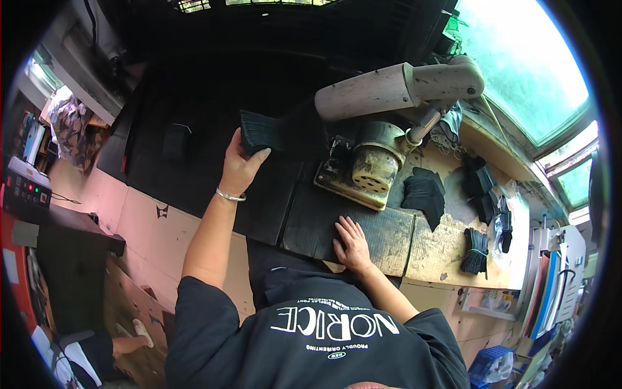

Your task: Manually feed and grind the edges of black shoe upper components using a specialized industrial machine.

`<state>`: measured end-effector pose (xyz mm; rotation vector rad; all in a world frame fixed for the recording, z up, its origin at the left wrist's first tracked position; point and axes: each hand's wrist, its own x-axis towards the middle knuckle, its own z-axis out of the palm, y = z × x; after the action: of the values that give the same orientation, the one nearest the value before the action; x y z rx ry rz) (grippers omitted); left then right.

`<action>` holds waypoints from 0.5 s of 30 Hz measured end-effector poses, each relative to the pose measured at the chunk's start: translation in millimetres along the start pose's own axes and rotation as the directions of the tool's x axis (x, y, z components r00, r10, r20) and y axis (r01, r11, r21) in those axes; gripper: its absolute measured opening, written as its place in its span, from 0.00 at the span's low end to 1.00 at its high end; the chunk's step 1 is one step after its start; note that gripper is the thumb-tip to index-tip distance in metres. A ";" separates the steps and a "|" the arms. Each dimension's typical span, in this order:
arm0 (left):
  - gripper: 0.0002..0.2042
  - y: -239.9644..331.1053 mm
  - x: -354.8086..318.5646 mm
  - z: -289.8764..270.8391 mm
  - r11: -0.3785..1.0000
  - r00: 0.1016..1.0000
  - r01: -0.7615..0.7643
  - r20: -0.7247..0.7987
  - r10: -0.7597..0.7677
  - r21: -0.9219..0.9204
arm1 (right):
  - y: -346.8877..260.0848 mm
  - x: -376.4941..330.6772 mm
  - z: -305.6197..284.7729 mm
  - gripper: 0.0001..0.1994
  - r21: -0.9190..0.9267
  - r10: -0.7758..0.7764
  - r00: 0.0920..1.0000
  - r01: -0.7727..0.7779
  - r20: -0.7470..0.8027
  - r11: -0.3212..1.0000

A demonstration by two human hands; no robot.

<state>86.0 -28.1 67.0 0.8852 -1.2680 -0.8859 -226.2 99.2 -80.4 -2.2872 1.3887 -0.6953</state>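
Observation:
My left hand (pixel 240 165), a thin bangle on its wrist, is shut on the edge of a black ribbed fabric piece (pixel 262 133) that lies on the dark work surface (pixel 194 168). To its right stands a machine with a beige ribbed cylinder arm (pixel 376 91) and a round, yellowed, perforated head (pixel 374 170). My right hand (pixel 353 243) rests flat, fingers spread, on a worn dark board (pixel 389 233) in front of the machine and holds nothing.
A stack of black fabric pieces (pixel 424 191) and tied black bundles (pixel 476 249) lie on the wooden bench at right. A control box with lit buttons (pixel 23 188) sits at far left above a dark cabinet (pixel 71 253). Another person's sandalled foot (pixel 139 330) shows lower left.

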 end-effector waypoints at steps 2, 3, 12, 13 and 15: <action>0.18 0.6 -7.7 -1.9 1.000 0.999 0.012 0.030 -0.013 0.005 | -0.5 -2.3 0.2 0.25 0.000 0.002 1.000 -0.002 -0.004 1.000; 0.18 -0.6 -11.7 -2.5 1.000 0.999 0.019 0.035 -0.019 0.003 | -0.2 -3.5 0.6 0.25 0.039 0.023 1.000 -0.023 -0.015 0.999; 0.27 -55.8 -96.7 20.3 0.936 0.847 0.344 0.405 -0.345 0.079 | 46.1 34.3 -12.0 0.29 0.972 0.492 0.844 -0.233 0.213 -0.021; 0.29 -65.7 -105.2 28.2 0.930 0.822 0.352 0.441 -0.360 0.105 | 42.2 42.3 -17.7 0.28 0.964 0.518 0.815 -0.249 0.259 -0.090; 0.32 -83.6 -117.4 46.3 0.907 0.767 0.400 0.493 -0.410 0.132 | 66.2 45.2 -17.7 0.25 0.946 0.491 0.812 -0.310 0.315 -0.094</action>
<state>24.7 42.8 -51.8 0.9971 -1.5659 -1.5374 -265.9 28.3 -92.6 -0.5608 0.9276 -1.1016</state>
